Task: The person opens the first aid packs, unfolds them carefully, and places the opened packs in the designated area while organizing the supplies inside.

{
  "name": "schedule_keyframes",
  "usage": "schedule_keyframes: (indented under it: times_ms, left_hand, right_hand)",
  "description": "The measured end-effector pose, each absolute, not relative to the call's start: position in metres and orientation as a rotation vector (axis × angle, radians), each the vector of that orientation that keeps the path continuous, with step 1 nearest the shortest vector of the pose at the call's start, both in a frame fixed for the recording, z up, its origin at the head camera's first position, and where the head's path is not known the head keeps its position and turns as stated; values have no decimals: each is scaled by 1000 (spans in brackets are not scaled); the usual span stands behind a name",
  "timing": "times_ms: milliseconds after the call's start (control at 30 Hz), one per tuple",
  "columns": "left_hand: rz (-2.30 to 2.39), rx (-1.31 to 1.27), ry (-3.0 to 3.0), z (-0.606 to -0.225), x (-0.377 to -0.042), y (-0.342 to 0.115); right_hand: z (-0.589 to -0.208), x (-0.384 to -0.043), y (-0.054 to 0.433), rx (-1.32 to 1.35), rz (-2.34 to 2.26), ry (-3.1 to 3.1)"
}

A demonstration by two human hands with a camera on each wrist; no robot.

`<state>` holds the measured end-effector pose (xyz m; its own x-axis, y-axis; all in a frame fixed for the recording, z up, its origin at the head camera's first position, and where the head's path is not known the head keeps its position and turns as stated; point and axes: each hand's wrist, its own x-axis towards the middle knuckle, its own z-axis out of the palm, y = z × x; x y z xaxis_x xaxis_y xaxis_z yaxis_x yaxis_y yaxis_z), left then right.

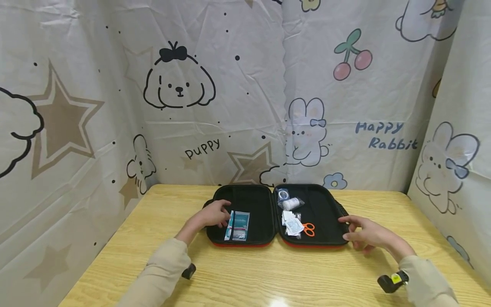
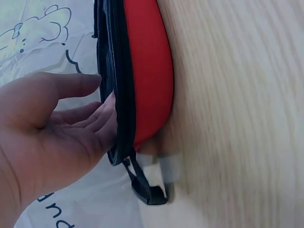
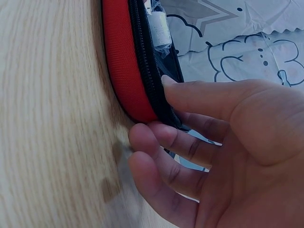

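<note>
A: How do the hands stand?
B: The left hand (image 1: 215, 214) is loosely bent, thumb well apart from the fingers; it seems to have hold of nothing, though the rim hides its fingertips from the left wrist view. The right hand (image 1: 367, 234) lightly grips the near outer corner of the open case (image 1: 255, 204), thumb on the zipped rim, other fingers curled outside.
A: And the flat packet (image 1: 241, 226)?
B: In the case's left half, just right of the left fingers, its long axis running front to back along a black strip (image 1: 232, 224). The left hand is far nearer; whether it touches, I can't tell.
A: Farther out?
B: The right half holds orange-handled scissors (image 1: 309, 230), white sachets (image 1: 293, 227) and a wrapped white roll (image 1: 291, 204). The case lies flat on the worktop (image 1: 284, 268), its two halves side by side, left to right.
</note>
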<state>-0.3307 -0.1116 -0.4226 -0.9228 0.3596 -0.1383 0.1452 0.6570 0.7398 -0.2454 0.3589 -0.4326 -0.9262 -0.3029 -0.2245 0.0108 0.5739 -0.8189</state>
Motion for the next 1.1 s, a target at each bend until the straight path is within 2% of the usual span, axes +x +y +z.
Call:
schedule_keyframes:
  times_ms: [800, 1100]
  left_hand:
    - [1830, 64, 1892, -444, -330, -77]
    - [1801, 95, 2004, -443, -327, -79]
  right_hand:
    - [-434, -247, 359, -240, -1292, 2468]
    - [-435, -246, 359, -242, -1289, 2476]
